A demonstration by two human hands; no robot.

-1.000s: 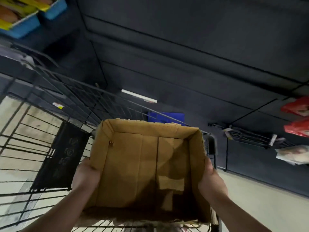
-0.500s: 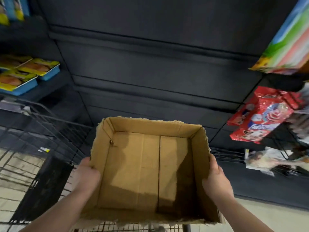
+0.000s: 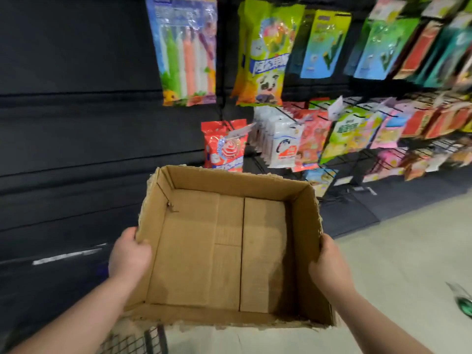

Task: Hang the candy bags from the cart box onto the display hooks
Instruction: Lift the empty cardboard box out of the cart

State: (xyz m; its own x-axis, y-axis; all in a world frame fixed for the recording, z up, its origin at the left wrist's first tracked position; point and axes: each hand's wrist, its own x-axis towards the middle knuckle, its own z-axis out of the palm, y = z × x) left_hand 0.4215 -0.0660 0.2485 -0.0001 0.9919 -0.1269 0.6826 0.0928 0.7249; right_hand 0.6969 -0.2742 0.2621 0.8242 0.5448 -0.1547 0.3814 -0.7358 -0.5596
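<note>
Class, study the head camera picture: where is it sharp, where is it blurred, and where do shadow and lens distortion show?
Head view: the cardboard box and both hands, left hand and right hand, are fairly sharp; the hanging candy bags at upper right smear with motion blur; shadow darkens the box's right inner wall; the wide-angle lens tilts the display and bends the dark shelf edges.

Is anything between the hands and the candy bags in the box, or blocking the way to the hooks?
Nothing blocks the hands: left hand and right hand grip the cardboard box walls. But the box is empty, with no bags left. The display hooks look crowded with hanging bags.
</note>
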